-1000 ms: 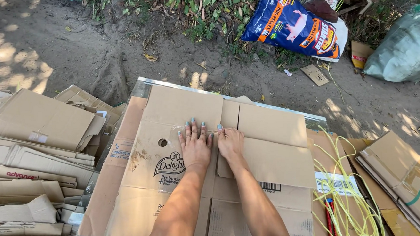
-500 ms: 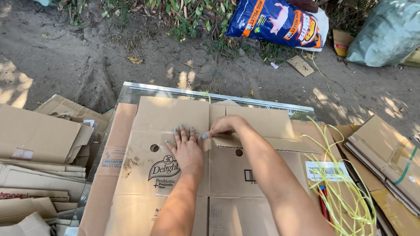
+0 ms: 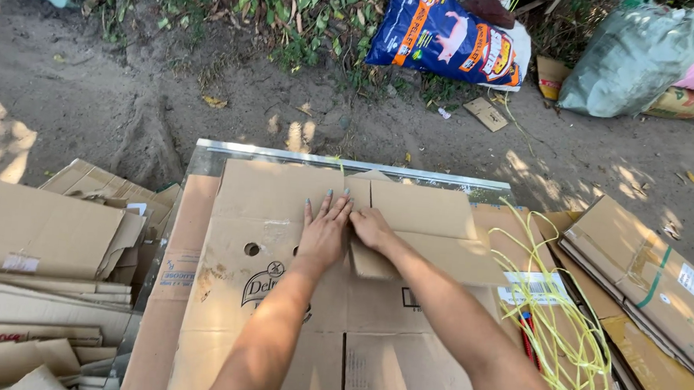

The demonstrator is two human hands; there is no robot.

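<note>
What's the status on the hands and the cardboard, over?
Left hand flat, fingers spread, on the flattened cardboard box. Right hand beside it, on the box flap. Yellow strapping lies loose at right, apart from both hands.

Cardboard stack point(image 3: 29, 280) left, yellow cord point(image 3: 556, 328) right of box point(image 3: 281, 215)

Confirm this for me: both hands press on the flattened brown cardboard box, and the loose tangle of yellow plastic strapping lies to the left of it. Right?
Not quite. The head view shows the left hand and right hand on the flattened brown cardboard box, but the loose tangle of yellow plastic strapping lies to the right of it, not the left.
</note>
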